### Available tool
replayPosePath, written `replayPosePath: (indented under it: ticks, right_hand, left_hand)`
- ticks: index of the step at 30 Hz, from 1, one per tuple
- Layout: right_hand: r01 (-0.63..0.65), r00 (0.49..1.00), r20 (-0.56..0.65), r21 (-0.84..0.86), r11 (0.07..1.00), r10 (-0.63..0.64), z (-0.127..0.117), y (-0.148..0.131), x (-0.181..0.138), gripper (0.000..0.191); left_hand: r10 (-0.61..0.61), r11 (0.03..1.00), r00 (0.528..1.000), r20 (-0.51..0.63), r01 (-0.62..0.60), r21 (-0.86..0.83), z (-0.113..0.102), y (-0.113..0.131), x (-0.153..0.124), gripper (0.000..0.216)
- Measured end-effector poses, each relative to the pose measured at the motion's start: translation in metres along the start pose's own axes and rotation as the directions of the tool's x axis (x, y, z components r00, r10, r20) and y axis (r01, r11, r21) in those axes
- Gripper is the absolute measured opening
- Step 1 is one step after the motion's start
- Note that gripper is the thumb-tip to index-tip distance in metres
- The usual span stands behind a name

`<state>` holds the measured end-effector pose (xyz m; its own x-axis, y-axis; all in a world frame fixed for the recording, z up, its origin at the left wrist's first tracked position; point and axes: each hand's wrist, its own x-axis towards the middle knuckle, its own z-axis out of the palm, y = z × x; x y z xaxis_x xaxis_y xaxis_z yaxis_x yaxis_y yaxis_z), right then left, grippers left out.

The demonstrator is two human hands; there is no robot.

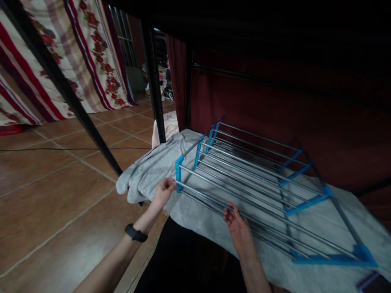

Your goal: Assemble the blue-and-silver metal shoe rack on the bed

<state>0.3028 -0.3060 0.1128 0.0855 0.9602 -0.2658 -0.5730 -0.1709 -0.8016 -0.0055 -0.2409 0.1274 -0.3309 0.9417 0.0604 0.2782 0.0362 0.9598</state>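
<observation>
A rack of thin metal rods with blue plastic brackets [179, 173], looking like a shoe rack, lies across a grey blanket [201, 219] in front of me. At its near left corner, my left hand [164, 191] is closed in a pinch on a rod end beside the blue bracket. My right hand [236, 224] is at the near side of the rack, its fingers loosely curled at the front metal rods [210, 198]. The far right end of the rack is dim and partly in shadow.
A black metal frame post [155, 85] and a slanted black bar [67, 97] stand at the left. Dark red cloth [259, 106] hangs behind the rack. Tiled floor [45, 203], a floral curtain [79, 53] and a thin cable [76, 149] lie to the left.
</observation>
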Motion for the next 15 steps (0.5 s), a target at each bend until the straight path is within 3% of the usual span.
replayPosePath:
  ticks: [2, 5, 10, 15]
  right_hand:
    - [-0.002, 1.000, -0.009, -0.001, 1.000, 0.002, 0.000, 0.001, -0.001, 0.042]
    - [0.004, 1.000, -0.004, -0.002, 1.000, -0.004, 0.001, 0.000, -0.002, 0.042]
    - [-0.001, 1.000, 0.025, 0.020, 1.000, 0.001, 0.002, 0.002, 0.000, 0.040]
    - [0.073, 0.995, -0.082, 0.128, 0.989, -0.063, -0.011, 0.002, -0.006, 0.038]
  left_hand:
    - [-0.153, 0.947, 0.982, 0.107, 0.177, -0.267, 0.004, 0.001, -0.006, 0.030]
    - [-0.299, 0.772, 0.939, 0.172, 0.344, -0.535, 0.006, 0.007, -0.011, 0.038]
    - [-0.293, 0.754, 0.948, 0.128, 0.311, -0.579, 0.005, 0.014, -0.007, 0.033]
    - [-0.327, 0.797, 0.940, 0.104, 0.333, -0.504, 0.007, -0.011, -0.001, 0.021]
